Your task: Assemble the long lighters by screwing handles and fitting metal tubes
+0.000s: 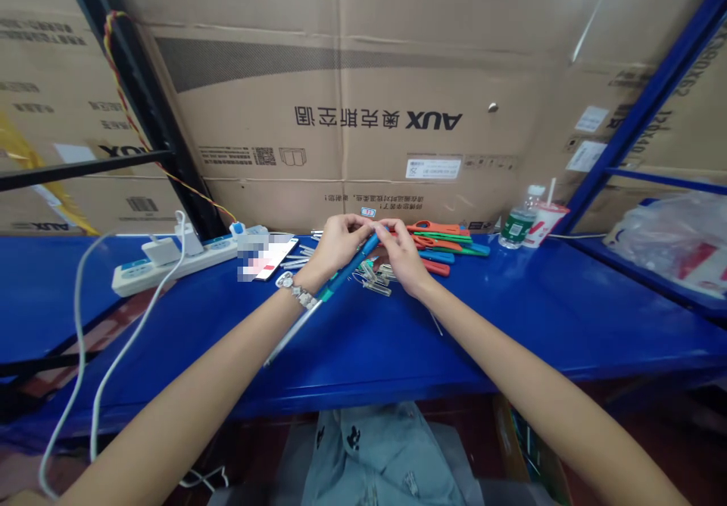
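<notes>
My left hand (339, 242) is closed around the upper part of a long blue-handled tool (347, 267), which slants down to the left with a thin silvery rod at its low end. A teal band sits where handle and rod meet. The fingertips of my right hand (400, 252) are pinched at the handle's top end, against those of the left. Exactly what the fingertips do there is too small to make out. Just below the hands lie several small clear pieces with fine wires (375, 282). Orange, green and blue handles (440, 239) are piled behind my right hand.
Thin metal rods (296, 261) and a phone (277, 256) lie left of my hands, near a white power strip (182, 261) with cables. A water bottle (516, 222) and a cup with a straw (546, 222) stand at the right. A large cardboard box (255, 112) rises behind the blue table (511, 324).
</notes>
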